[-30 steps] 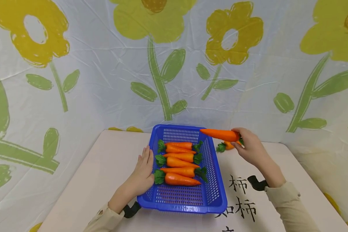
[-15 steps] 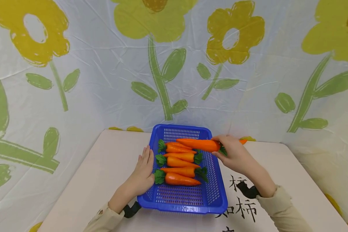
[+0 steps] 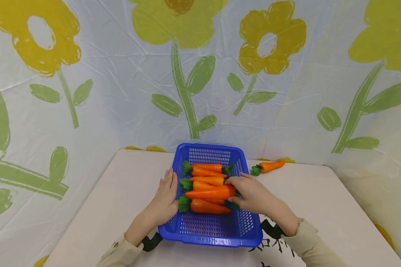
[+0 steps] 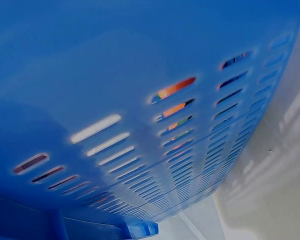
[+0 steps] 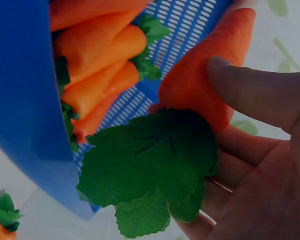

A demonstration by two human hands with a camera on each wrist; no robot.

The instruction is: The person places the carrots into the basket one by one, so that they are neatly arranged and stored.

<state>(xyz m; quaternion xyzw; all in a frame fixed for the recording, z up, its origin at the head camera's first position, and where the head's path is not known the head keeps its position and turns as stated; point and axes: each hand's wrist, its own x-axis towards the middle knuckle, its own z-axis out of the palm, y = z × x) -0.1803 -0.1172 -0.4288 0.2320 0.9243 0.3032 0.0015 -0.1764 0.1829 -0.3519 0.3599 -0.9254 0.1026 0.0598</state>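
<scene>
My right hand (image 3: pixel 255 193) pinches a carrot (image 3: pixel 212 192) near its leafy top, above the carrots in the blue basket (image 3: pixel 217 241). Thumb and fingers grip the orange root (image 5: pixel 200 75) in the right wrist view, and its green leaves (image 5: pixel 150 155) hang below. Several carrots lie side by side in the basket, among them the nearest carrot (image 3: pixel 208 207). My left hand (image 3: pixel 162 202) rests with straight fingers along the basket's left side. Only the slotted basket wall (image 4: pixel 115 75) fills the left wrist view; the hand is out of sight there.
Another carrot (image 3: pixel 270 166) lies on the pale table (image 3: pixel 120 193), behind and to the right of the basket. Dark brushed characters (image 3: pixel 270 243) mark the table surface. A flower-printed cloth (image 3: pixel 120 92) hangs behind the table.
My right hand has brought its carrot from right of the basket leftward, nearer and down over the other carrots. The loose carrot on the table has come back into view. My left hand has stayed put.
</scene>
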